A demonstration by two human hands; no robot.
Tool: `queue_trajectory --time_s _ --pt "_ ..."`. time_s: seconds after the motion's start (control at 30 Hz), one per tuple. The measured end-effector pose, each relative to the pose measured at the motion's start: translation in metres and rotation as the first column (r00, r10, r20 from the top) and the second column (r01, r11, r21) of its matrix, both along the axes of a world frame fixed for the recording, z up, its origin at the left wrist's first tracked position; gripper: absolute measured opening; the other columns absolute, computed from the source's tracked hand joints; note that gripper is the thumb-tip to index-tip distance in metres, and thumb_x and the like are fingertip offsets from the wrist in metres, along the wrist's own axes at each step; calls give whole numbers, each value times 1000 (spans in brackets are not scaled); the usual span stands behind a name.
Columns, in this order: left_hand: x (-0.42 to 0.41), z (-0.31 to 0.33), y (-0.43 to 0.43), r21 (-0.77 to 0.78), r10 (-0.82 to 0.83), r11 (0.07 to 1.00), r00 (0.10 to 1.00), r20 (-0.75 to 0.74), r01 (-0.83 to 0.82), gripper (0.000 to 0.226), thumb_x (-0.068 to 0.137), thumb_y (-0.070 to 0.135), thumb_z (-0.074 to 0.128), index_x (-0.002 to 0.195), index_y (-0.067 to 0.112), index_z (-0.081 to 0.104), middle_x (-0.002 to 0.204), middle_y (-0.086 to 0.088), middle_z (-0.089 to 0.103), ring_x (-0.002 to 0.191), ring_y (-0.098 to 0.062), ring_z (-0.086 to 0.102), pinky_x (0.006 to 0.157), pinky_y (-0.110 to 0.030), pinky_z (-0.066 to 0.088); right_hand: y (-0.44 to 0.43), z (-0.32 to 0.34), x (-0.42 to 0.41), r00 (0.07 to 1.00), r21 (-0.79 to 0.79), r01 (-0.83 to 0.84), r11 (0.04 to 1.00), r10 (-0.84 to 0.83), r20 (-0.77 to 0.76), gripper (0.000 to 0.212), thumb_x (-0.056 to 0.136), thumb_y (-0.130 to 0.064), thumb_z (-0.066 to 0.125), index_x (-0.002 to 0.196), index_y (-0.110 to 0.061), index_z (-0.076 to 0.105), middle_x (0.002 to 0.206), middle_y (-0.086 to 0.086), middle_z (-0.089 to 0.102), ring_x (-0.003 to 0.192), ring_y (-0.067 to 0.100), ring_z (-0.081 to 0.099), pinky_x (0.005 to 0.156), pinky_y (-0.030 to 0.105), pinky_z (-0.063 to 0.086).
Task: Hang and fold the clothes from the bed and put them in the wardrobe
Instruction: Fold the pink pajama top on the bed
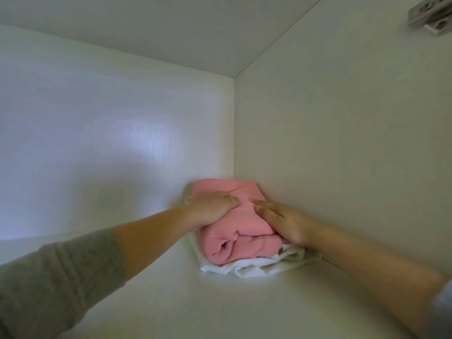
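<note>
A folded pink garment [234, 243] lies on top of a folded white garment [256, 266] in the back right corner of a white wardrobe shelf [195, 307]. My left hand [212, 209] rests on the pink garment's left side, its fingers bent over the top of the cloth. On the right side my right hand [281, 220] lies flat with straight fingers pressing down. Both forearms reach in from the front.
The wardrobe's back panel [110, 143] and right side wall [342, 143] close in the stack. A metal door hinge [430, 15] is fixed to the side wall at the top right. Bare shelf stretches to the left and front of the stack.
</note>
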State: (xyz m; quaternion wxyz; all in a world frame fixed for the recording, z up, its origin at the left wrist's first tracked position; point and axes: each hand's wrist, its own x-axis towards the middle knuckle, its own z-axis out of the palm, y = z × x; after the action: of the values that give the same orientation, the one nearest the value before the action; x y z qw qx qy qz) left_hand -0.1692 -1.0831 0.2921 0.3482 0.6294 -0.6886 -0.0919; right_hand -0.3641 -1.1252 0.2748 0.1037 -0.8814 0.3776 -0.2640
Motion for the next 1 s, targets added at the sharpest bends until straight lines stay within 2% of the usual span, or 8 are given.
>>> queue_trajectory --time_s 0.17,0.27,0.33,0.5,0.67,0.8,0.9,1.0 --pt "-8 2 14 70 -9 998 1000 -4 9 38 99 38 42 126 19 61 129 -3 61 119 -20 55 108 -40 38 6 4 -7 999 42 -16 999 15 29 47 102 -45 38 144 -25 47 153 -6 41 138 11 38 112 17 22" --pt "-12 14 26 -32 34 999 998 -58 -35 25 93 31 52 105 19 71 108 -1 69 103 -18 62 97 -36 49 23 29 -20 987 -118 28 993 -8 162 39 100 -36 50 136 -23 57 143 -3 52 126 8 48 96 9 28" --pt "-19 19 39 -91 27 995 996 -81 -34 19 89 26 55 83 30 73 93 6 69 93 -14 64 84 -29 53 37 43 -29 965 -196 59 979 -6 262 38 99 -32 54 135 -23 57 144 -3 51 130 9 46 98 10 27" --pt "-23 28 79 -218 -27 976 998 -48 16 5 88 23 58 92 23 55 95 4 54 86 -14 51 73 -24 42 82 55 -34 904 -250 -8 968 114 413 38 96 -37 56 134 -29 57 135 -12 56 125 6 49 94 19 36" --pt "-31 21 123 -241 -85 967 996 1 83 33 88 28 62 121 24 62 111 18 59 106 -3 55 85 -17 44 117 38 -41 870 -215 -28 976 130 476 34 95 -32 58 129 -28 61 127 -15 61 119 3 55 97 22 41" --pt "-45 20 158 -182 -187 966 982 -5 183 27 87 28 63 91 54 59 98 30 64 91 19 58 68 1 43 139 29 -46 780 -190 -15 982 130 612 26 93 -27 60 118 -31 65 113 -14 67 105 1 63 98 35 50" --pt "-50 26 183 -197 -170 967 985 -23 162 26 87 29 64 84 54 57 90 34 61 85 27 54 63 5 40 154 32 -43 726 -168 -23 986 132 675 24 94 -25 59 116 -30 67 107 -14 69 99 4 65 96 38 52" --pt "-58 26 204 -201 -138 970 990 0 135 21 87 30 64 91 50 59 92 35 59 91 18 57 67 -4 44 168 24 -47 683 -125 -73 989 141 716 23 94 -23 59 114 -27 68 106 -8 71 97 14 67 94 44 53"
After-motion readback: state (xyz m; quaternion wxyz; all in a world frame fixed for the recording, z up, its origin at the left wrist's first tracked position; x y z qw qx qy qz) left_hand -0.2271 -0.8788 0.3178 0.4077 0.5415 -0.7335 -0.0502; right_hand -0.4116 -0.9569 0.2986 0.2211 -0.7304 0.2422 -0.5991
